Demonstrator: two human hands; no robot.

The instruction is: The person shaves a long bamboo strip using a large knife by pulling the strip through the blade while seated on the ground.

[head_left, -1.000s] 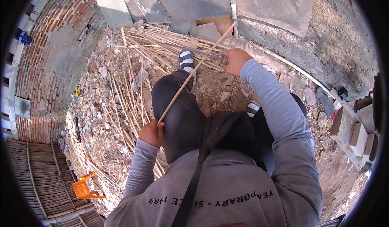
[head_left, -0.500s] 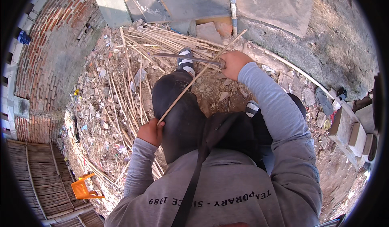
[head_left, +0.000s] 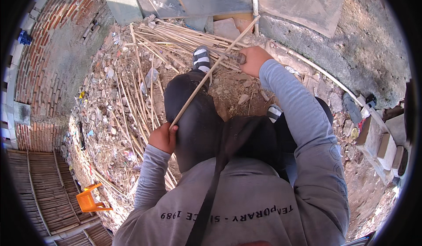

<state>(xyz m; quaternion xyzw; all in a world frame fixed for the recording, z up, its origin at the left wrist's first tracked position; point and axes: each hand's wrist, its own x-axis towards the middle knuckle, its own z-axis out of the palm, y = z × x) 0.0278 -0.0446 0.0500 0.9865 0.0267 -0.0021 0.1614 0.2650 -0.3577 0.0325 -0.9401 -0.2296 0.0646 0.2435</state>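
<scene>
L hand (head_left: 161, 138): fingers curled tight round near end of a long pale strip (head_left: 210, 73), thumb on the upper side, no gap seen. R hand (head_left: 256, 61): fingers wrapped round grip of a knife (head_left: 241, 59), closed up; blade points L, thin & mostly lost vs. background, so contact w/ strip can't be told. Strip slants up & away over L knee (head_left: 187, 99), far end unsupported nr upright pipe (head_left: 255, 2). Step in hand, prob.: trimming/scraping the strip w/ blade. Next move calls for firm L grip, blade angle kept shallow, stroke clear of knee & L hand. Beyond L shoe (head_left: 201, 59): pile of similar strips (head_left: 184, 36); more loose ones on littered ground, L side. Orange chair (head_left: 91, 200) well apart, lower L.
</scene>
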